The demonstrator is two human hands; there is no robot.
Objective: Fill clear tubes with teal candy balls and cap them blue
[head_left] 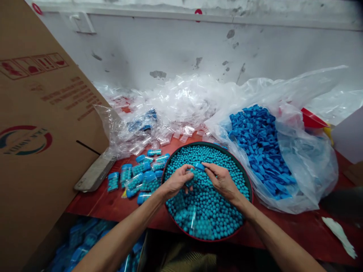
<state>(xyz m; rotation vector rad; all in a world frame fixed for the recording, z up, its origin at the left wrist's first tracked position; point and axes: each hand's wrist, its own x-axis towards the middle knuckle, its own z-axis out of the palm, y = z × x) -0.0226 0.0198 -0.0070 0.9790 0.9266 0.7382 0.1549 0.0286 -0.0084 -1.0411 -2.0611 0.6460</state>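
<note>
Over a round tub (249, 181) of small turquoise balls (218, 204), my two hands are close together. My left hand (181, 179) is closed around a small clear container (191, 175) with turquoise balls in it. A blue cap (199, 166) is pinched in the fingers of my right hand (218, 175), at the container's upper end; whether it is seated cannot be made out. Clear empty containers (202, 223) lie on the balls at the tub's near side. Several filled, blue-capped containers (138, 179) lie on the red table left of the tub.
A plastic bag (309, 162) holding blue caps (255, 139) lies to the right. Clear plastic pieces (184, 102) are heaped along the wall. A large cardboard box (42, 132) stands at left. Below the table edge are more filled containers (82, 241). A white glove (338, 234) lies far right.
</note>
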